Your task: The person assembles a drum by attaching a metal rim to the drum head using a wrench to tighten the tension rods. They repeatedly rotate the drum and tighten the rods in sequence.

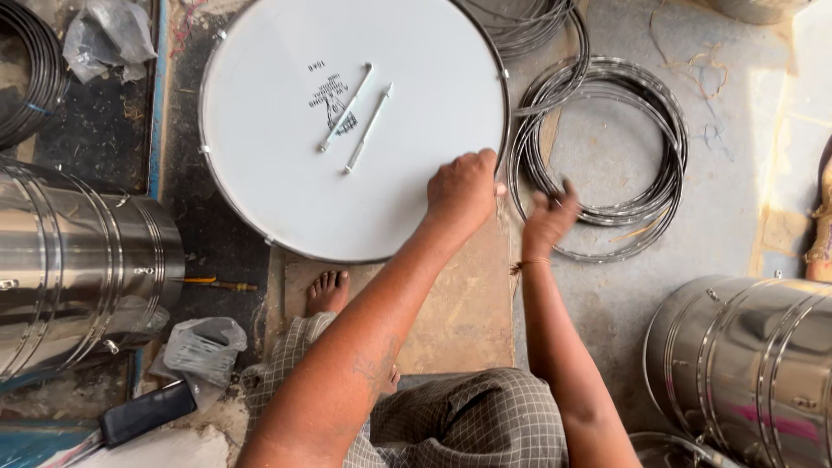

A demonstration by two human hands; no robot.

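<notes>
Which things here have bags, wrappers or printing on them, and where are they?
Printed mark: small dark stamp near the middle of the round white drumhead, beside two metal rods.
Clear plastic bag: crumpled, top left on the floor.
Grey plastic bag: crumpled, lower left, beside a shiny steel drum shell.
No signs or screens.

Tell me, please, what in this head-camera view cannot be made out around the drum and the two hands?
- Right hand: motion-blurred in the head view, so its grip on the metal hoops is unclear.
- Left hand: its fingers curl over the drum rim, hidden from view.
- Steel shell: cut off by the right and bottom edges.
- Two rods: too small to identify.
</notes>
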